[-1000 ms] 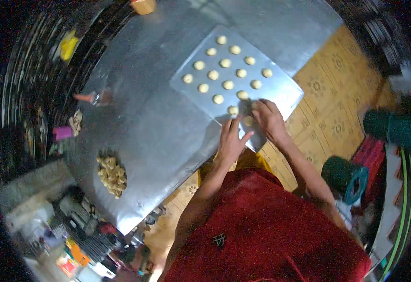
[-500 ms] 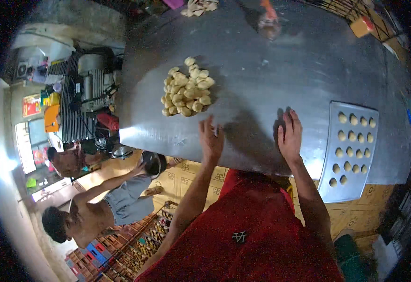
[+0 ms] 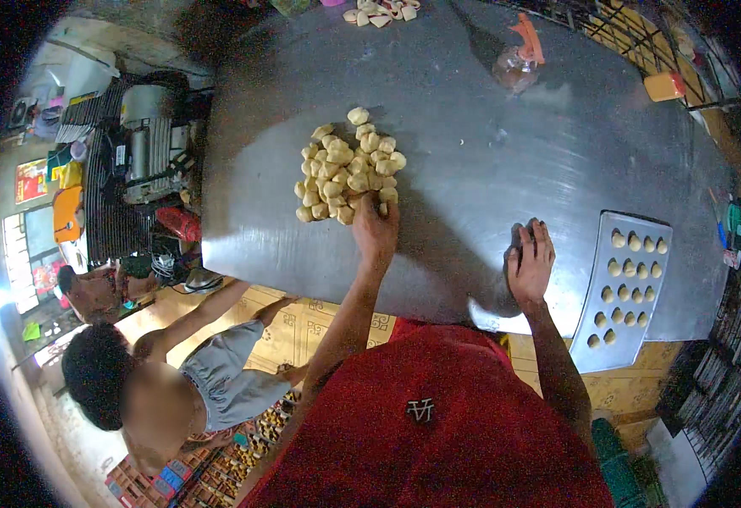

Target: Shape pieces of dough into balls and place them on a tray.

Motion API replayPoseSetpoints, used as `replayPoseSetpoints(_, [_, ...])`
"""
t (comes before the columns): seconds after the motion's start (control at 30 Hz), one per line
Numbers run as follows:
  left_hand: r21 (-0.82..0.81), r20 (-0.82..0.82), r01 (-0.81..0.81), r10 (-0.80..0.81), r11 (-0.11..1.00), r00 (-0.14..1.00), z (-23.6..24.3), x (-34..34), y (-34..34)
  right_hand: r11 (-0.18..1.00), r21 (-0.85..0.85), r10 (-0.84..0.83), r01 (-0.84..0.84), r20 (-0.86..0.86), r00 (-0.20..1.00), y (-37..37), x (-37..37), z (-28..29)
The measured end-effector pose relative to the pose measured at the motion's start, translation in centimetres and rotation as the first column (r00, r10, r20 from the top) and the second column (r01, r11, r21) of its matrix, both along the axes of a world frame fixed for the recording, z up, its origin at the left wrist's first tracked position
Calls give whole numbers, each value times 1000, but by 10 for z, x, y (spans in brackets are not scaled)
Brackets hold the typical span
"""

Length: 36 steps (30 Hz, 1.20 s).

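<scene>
A heap of pale dough pieces (image 3: 337, 173) lies on the grey metal table (image 3: 294, 267). My left hand (image 3: 376, 233) reaches its near right edge, fingers closed around a dough piece (image 3: 387, 196) there. Further right, my right hand (image 3: 531, 267) rests palm down on the tabletop with its fingers stretched out. Whatever may be under that palm is hidden. Beside it at the right, a light metal tray (image 3: 612, 356) carries several small round dough balls (image 3: 627, 270) in rows, its near end sticking out past the table edge.
A clear container with an orange top (image 3: 516, 72) stands at the far side, near pale dough strips (image 3: 379, 13). A yellow block with a red end (image 3: 663, 86) is at the far right. To the left, a co-worker (image 3: 226, 372) bends close to the table, near machinery (image 3: 146, 144).
My left hand has moved forward from beside the heap and closed on a dough piece. My right hand stays near the same spot. The co-worker has shifted, and their dark pot is out of sight.
</scene>
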<state>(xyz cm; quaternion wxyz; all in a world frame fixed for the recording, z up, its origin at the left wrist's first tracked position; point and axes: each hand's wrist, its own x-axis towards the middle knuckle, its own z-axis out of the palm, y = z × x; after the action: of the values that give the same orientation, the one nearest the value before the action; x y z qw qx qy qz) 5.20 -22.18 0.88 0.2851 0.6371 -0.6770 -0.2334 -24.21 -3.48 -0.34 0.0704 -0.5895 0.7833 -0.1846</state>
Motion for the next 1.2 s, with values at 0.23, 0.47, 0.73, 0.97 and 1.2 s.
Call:
replayPoseSetpoints(0.23, [135, -160, 536, -516, 833, 842, -9, -21, 110, 969, -39, 221, -242, 566, 794, 1, 72, 31])
replayPoseSetpoints(0.47, [221, 31, 496, -514, 840, 857, 17, 58, 164, 999, -20, -26, 31, 209, 978, 143, 13, 0])
replayPoseSetpoints(0.73, [-203, 485, 462, -321, 863, 813, -30, -22, 112, 994, -110, -24, -4, -243, 970, 72, -38, 11])
replayPoseSetpoints(0.97, [112, 202, 470, -483, 875, 852, -23, -12, 119, 994, -91, 77, -62, 171, 982, 82, -35, -8])
replayPoseSetpoints(1.2, [-197, 399, 274, -178, 941, 899, -34, -58, 81, 988, -51, -146, 146, -3, 989, 36, -28, -8])
